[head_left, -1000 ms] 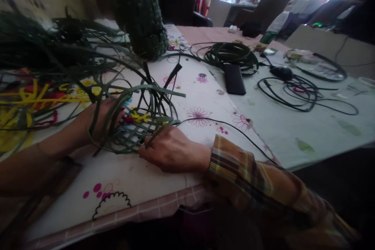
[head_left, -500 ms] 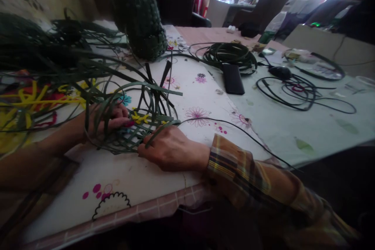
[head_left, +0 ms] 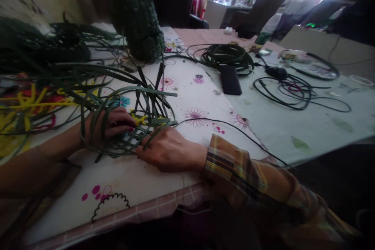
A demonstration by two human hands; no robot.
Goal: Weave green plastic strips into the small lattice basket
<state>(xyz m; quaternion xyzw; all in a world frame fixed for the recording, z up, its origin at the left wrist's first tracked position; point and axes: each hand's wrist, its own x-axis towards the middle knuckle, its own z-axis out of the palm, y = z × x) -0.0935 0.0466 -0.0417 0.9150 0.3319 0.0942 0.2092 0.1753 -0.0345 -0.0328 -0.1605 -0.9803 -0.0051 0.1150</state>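
Two hands work a flat lattice of dark green strips (head_left: 137,134) lying on the bench (head_left: 140,179) near its front edge. Left hand (head_left: 109,125) has slid further in over the weave since a second ago, fingers curled and pressing the strips down. Right hand (head_left: 171,150) stays put, fingers pinched on one strip end (head_left: 155,134). Loose ends fan upward, unwoven. Behind stands a finished woven basket (head_left: 137,19); a dark phone (head_left: 231,79) lies well apart.

One head-worn view — looking forward and down from close above the flower-printed cloth-covered surface (head_left: 190,97), near edge at 6 o'clock, room receding toward 12 o'clock.
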